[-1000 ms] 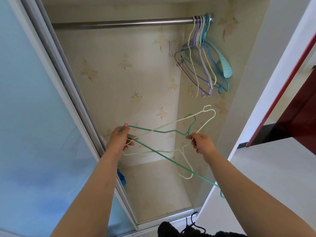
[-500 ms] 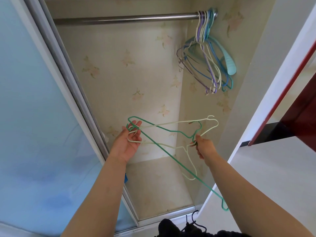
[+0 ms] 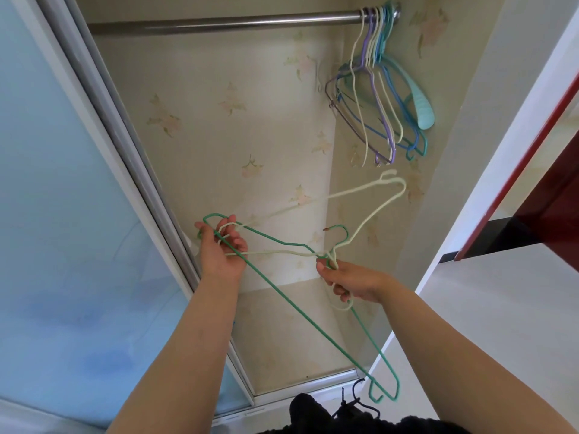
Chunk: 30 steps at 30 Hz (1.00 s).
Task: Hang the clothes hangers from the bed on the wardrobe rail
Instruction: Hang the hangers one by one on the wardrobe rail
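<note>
Hangers: green hanger (image 3: 300,324) and cream hanger (image 3: 354,192), tangled, well below the rail (image 3: 219,24).
Left hand (image 3: 223,252): fingers curled round both shoulder ends.
Right hand (image 3: 354,281): pinches the crossed necks.
Handling: probably light, springy, snag-prone wire; best held at the neck.

The rail (image 3: 219,24) is smooth metal with a dull brushed sheen. The green hanger (image 3: 300,317) looks like thin wire under a smooth coloured coating, bare brownish at its hook tip; the cream hanger (image 3: 360,191) has the same coated look. Among the hung hangers (image 3: 376,98), one aqua piece looks like glossy moulded plastic. The back wall (image 3: 235,120) is matt flowered paper. The door (image 3: 62,214) is smooth and frosted, its frame (image 3: 125,145) satin metal.
</note>
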### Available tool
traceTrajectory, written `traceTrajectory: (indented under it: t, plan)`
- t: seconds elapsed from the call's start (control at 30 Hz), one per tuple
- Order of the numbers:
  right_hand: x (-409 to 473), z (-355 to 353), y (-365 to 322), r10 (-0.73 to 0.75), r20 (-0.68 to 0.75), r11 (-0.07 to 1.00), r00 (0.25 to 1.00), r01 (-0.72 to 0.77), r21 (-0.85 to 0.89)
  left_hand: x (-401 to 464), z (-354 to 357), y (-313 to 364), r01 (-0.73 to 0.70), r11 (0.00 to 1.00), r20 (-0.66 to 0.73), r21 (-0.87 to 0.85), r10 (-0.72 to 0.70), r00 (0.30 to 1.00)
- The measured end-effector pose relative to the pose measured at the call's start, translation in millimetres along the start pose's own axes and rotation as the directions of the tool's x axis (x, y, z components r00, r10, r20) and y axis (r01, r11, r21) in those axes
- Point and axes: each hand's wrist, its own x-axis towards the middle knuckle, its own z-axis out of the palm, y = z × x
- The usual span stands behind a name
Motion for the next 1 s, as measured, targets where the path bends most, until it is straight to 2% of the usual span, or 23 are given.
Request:
traceTrajectory:
  t: [0.13, 0.23, 0.3, 0.33, 0.37, 0.43, 0.47, 0.5, 0.53, 0.57, 0.63, 0.7, 0.87, 0.93, 1.0]
  plan:
    - [-2, -3, 1, 0.019, 0.05, 0.981, 0.999, -0.029, 0.191, -1, 2, 4, 0.006, 0.999, 0.025, -0.042, -0.005, 1.0]
    - [-1, 1, 2, 0.029, 0.0, 0.952, 1.0, -0.027, 0.306, -1, 3, 5, 0.004, 1.0, 0.027, -0.013, -0.003, 1.0]
    - [3, 6, -1, 0.046, -0.142, 0.924, 0.989, 0.012, 0.382, -1, 4, 6, -0.031, 0.999, 0.011, 0.036, 0.031, 0.999]
    - [5, 7, -2, 0.05, -0.26, 0.914, 0.964, 0.061, 0.402, 0, 5, 6, -0.067, 0.994, -0.016, 0.085, 0.069, 0.998]
    - [6, 5, 0, 0.054, -0.416, 0.915, 0.908, 0.122, 0.386, 1, 7, 8, -0.106, 0.984, -0.043, 0.143, 0.114, 0.993]
    - [7, -6, 9, -0.013, -0.729, 0.973, 0.684, 0.178, 0.149, 4, 12, 12, -0.177, 0.95, -0.067, 0.256, 0.2, 0.978]
    - [7, -12, 16, -0.071, -0.798, 0.99, 0.598, 0.138, 0.015, 5, 15, 15, -0.203, 0.93, -0.066, 0.306, 0.234, 0.97]
    - [5, -17, 20, -0.114, -0.822, 0.993, 0.558, 0.072, -0.089, 6, 19, 17, -0.224, 0.909, -0.061, 0.351, 0.261, 0.963]
    - [5, -22, 24, -0.151, -0.813, 0.98, 0.562, -0.021, -0.196, 6, 22, 18, -0.239, 0.888, -0.057, 0.392, 0.283, 0.957]
    - [5, -26, 26, -0.173, -0.775, 0.936, 0.608, -0.144, -0.322, 6, 25, 18, -0.248, 0.87, -0.057, 0.427, 0.3, 0.952]
    - [8, -28, 31, -0.15, -0.664, 0.748, 0.733, -0.355, -0.561, 5, 30, 18, -0.252, 0.846, -0.058, 0.469, 0.315, 0.947]
    - [12, -29, 36, -0.155, -0.608, 0.633, 0.778, -0.395, -0.666, 5, 35, 17, -0.246, 0.841, -0.043, 0.483, 0.303, 0.952]
    - [13, -32, 59, -0.405, -0.615, 0.57, 0.676, -0.339, -0.749, 2, 42, 19, -0.246, 0.833, 0.045, 0.495, 0.258, 0.965]
    - [13, -30, 70, -0.451, -0.624, 0.575, 0.638, -0.327, -0.75, 6, 42, 20, -0.257, 0.779, 0.083, 0.573, 0.257, 0.963]
    - [12, -32, 77, -0.487, -0.67, 0.596, 0.56, -0.348, -0.724, 11, 40, 21, -0.259, 0.706, 0.118, 0.659, 0.243, 0.963]
